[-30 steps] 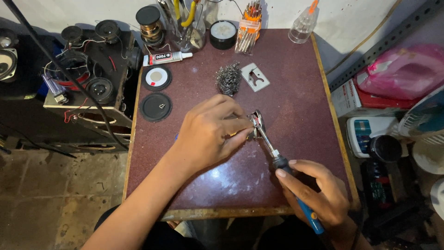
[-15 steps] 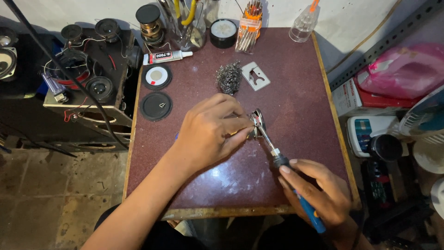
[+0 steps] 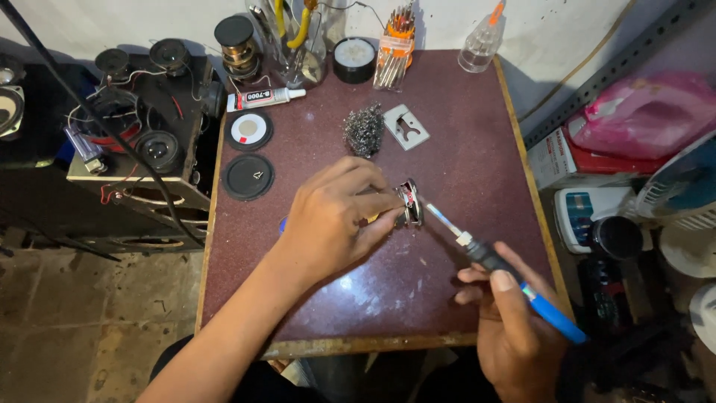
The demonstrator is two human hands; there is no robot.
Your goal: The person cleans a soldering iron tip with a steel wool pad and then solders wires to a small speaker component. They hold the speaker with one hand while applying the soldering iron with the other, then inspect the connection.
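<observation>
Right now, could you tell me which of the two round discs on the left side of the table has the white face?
It is the farther disc, just below the glue tube: white face with a tan centre. The nearer disc is plain black.

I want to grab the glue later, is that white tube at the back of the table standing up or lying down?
Lying down. The white glue tube rests flat on the table, its nozzle pointing right toward the glass jar.

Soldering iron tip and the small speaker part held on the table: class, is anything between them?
Nothing visible. The soldering iron in the right hand points straight at the speaker part, which the left hand pinches from the other side.
</observation>
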